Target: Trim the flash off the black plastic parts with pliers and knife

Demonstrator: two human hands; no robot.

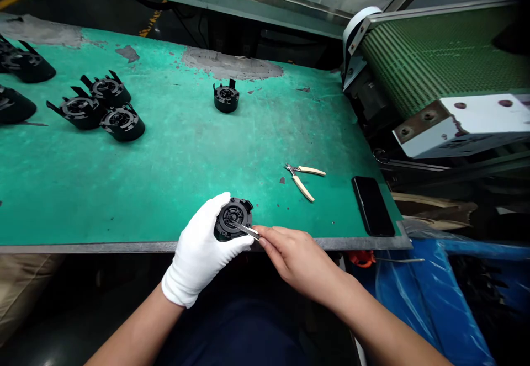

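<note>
My left hand (202, 244), in a white glove, is wrapped round a round black plastic part (232, 216) at the table's front edge. The part's face, with rings and small openings, is turned up toward me. Between the thumb and fingers of my bare right hand (292, 250) is a slim pointed metal tool (247, 230); whether it is tweezers or a small blade I cannot tell. Its tip lies over the middle of the black part's face. Beyond my hands, cutting pliers (304, 179) with cream handles lie spread on the green table.
A similar black part (226, 96) stands alone farther back, and several more (122, 122) are grouped at the left. At the right lie a black phone (373, 206), a green conveyor belt (447, 51) with a white bracket (488, 123), and a blue plastic-lined bin (430, 294).
</note>
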